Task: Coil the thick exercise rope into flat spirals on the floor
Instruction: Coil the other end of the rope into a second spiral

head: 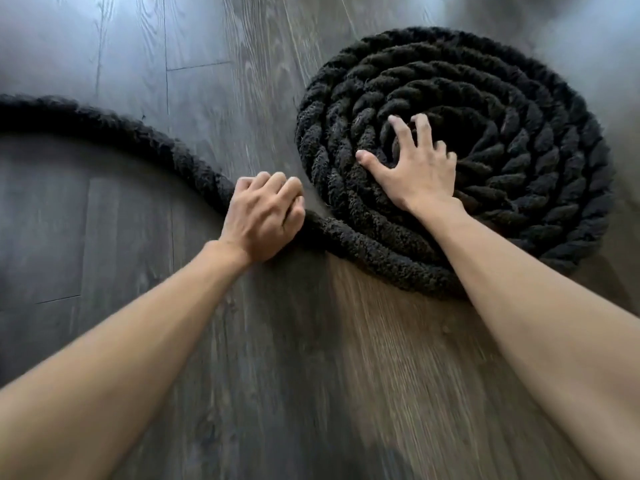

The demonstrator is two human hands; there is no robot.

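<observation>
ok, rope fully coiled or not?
Partly coiled. A flat spiral lies under the right hand; a loose tail arcs off left, gripped by the left hand.

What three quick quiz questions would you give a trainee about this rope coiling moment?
1. True or false: the right hand presses spread fingers on the spiral.
2. The left hand grips: A) the loose rope, B) the spiral's centre, C) nothing.
3. Fill in: the loose rope leaves the picture at its ___ edge.
Key: 1 true; 2 A; 3 left.
</observation>
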